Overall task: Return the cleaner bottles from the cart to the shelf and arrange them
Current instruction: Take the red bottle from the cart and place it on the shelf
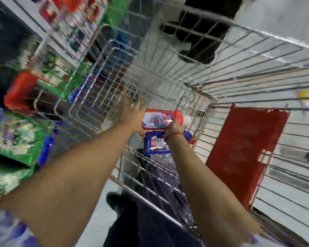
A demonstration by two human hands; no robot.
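Observation:
The picture is heavily blurred. Both my arms reach down into a wire shopping cart (239,56). At its bottom lies a red cleaner bottle (161,119) with a pale label, and just below it a blue cleaner bottle (154,144). My left hand (134,120) rests against the left end of the red bottle. My right hand (175,128), with a red thread on the wrist, touches the red bottle's right end and covers part of the blue one. Whether the fingers are closed round the red bottle is hard to tell.
Shelves (20,136) with red, green and blue packages run along the left. A red plastic flap (243,150) hangs on the cart's near right side. Another person's dark legs and shoes (196,38) stand beyond the cart's far end. My own dark trousers (143,220) show below.

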